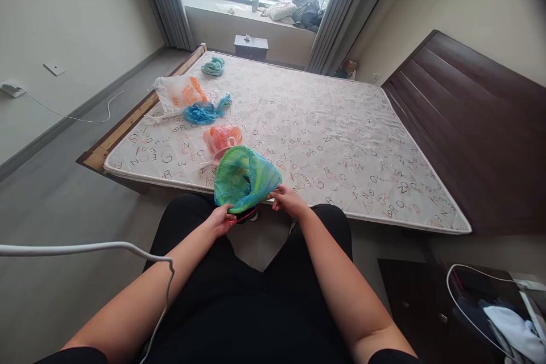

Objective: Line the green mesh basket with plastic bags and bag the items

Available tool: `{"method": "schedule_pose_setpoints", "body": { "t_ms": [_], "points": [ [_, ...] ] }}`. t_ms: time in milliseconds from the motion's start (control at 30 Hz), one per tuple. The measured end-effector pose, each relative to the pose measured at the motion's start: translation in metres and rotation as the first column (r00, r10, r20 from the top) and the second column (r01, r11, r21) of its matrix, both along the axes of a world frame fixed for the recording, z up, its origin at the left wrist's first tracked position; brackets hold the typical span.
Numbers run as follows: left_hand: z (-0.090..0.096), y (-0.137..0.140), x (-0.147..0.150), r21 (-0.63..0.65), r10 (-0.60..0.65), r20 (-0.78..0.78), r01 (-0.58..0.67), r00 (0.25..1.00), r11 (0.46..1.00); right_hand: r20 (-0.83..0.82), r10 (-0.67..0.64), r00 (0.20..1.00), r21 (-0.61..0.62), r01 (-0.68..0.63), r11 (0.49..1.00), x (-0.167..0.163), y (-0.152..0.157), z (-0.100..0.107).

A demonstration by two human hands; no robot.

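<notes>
Over my lap at the near edge of the mattress is a translucent blue-green plastic bag (249,179). Its wide round mouth has a green rim and faces up toward me; I cannot tell whether something stiff shapes it from within. My left hand (220,220) pinches the near rim, where a thin red strip also shows. At the right side, the fingers of my right hand (288,201) are closed on the bag's edge. Just beyond it lies a crumpled red plastic bag (222,139), very close to the rim.
A printed mattress (324,142) stretches ahead, with a blue plastic bag (202,112), a white-and-orange bag (177,94) and a teal coil (213,66) on its left side. A white cable (85,249) crosses my left forearm. A dark cabinet (409,290) stands at lower right.
</notes>
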State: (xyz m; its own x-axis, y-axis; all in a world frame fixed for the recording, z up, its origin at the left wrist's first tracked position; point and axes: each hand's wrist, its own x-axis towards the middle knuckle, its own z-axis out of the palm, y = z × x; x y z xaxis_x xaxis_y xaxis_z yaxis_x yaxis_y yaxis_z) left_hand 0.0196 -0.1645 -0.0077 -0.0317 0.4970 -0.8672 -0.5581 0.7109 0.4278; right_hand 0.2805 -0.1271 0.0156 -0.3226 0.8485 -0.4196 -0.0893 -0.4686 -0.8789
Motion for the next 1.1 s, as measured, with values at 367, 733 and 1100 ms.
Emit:
{"method": "schedule_pose_setpoints", "body": {
  "t_ms": [367,733,1100],
  "points": [
    [-0.009,-0.006,0.002,0.15,-0.177,-0.2,0.209,0.964,0.966,-0.303,-0.454,0.838,-0.101,0.446,0.889,0.013,0.011,0.016],
    [-0.026,-0.007,0.001,0.237,-0.267,-0.44,0.398,0.857,0.886,-0.16,-0.312,0.937,-0.087,0.301,0.949,0.051,0.011,0.017],
    [-0.012,-0.008,0.001,0.369,-0.215,-0.381,0.361,0.899,0.856,-0.153,-0.421,0.894,0.021,0.429,0.903,0.066,0.015,0.035]
  ]
}}
